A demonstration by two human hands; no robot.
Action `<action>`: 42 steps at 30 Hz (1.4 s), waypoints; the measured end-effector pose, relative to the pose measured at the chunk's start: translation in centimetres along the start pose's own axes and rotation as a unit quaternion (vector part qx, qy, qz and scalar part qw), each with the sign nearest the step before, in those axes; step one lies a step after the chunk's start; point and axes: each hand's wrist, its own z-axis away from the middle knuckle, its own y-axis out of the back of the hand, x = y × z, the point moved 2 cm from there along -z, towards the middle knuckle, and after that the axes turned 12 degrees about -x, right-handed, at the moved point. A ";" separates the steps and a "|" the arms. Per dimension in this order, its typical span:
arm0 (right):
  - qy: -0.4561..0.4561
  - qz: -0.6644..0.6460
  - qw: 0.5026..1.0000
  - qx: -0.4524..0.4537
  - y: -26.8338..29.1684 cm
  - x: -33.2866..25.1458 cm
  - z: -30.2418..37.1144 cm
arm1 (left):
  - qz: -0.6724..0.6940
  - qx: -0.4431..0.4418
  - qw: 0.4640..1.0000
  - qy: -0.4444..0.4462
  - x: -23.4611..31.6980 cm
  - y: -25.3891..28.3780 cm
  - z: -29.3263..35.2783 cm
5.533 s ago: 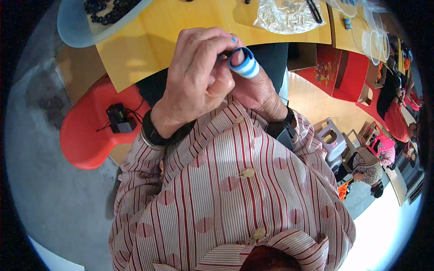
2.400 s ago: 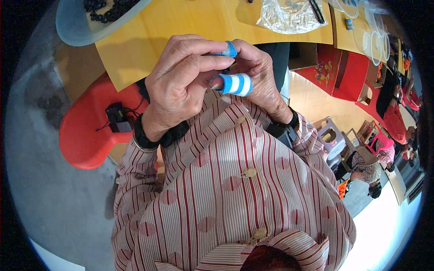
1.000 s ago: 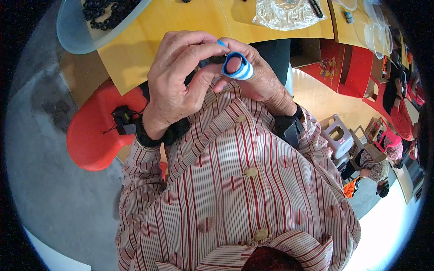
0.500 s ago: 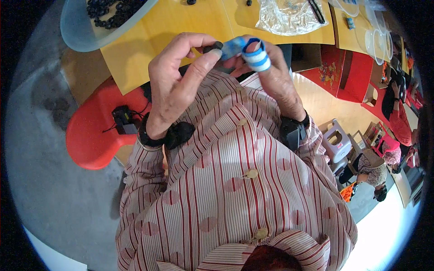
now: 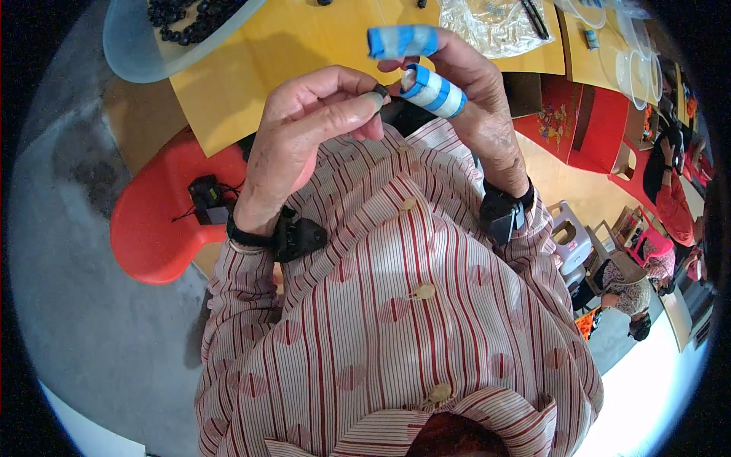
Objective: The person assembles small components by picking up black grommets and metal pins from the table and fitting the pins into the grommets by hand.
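- The small dark piece [image 5: 380,91] is the thing in hand, pinched at chest height over the edge of the yellow table [image 5: 289,46].
- The red chair [image 5: 164,221] stands at the left, a small black device [image 5: 207,199] on its seat.
- The clear bowl [image 5: 145,53] on the table holds dark beads.
- The left hand [image 5: 304,145] has thumb and forefinger closed narrowly on the piece.
- The right hand [image 5: 476,99] has two fingers wrapped in blue and white tape [image 5: 434,90], their tips just beside the piece.

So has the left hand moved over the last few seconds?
Yes. The left hand has slid left, away from the taped fingers, against the yellow table.
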 end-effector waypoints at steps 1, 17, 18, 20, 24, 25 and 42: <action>0.000 0.000 1.000 0.001 0.0 0.0 0.0 | 0.009 -0.005 1.000 0.008 -0.1 0.0 0.0; 0.020 -0.014 1.000 -0.001 0.3 1.1 0.5 | 0.004 0.003 0.997 0.072 -0.3 -0.2 0.2; 0.034 -0.004 0.999 -0.005 0.4 1.1 0.5 | 0.022 0.008 0.997 0.070 -0.1 -0.3 0.3; 0.047 0.009 0.999 -0.007 0.4 1.2 0.5 | 0.039 0.011 0.997 0.068 0.0 -0.2 0.3; 0.051 0.021 0.998 0.003 0.4 1.3 0.6 | 0.055 0.004 0.996 0.072 -0.1 -0.1 0.0; 0.059 0.017 0.998 0.002 0.5 1.4 0.6 | 0.074 0.007 0.995 0.071 -0.2 -0.1 0.0; 0.103 0.084 0.991 0.025 -0.3 0.8 0.7 | 0.133 0.023 0.989 0.067 -0.4 0.2 -0.1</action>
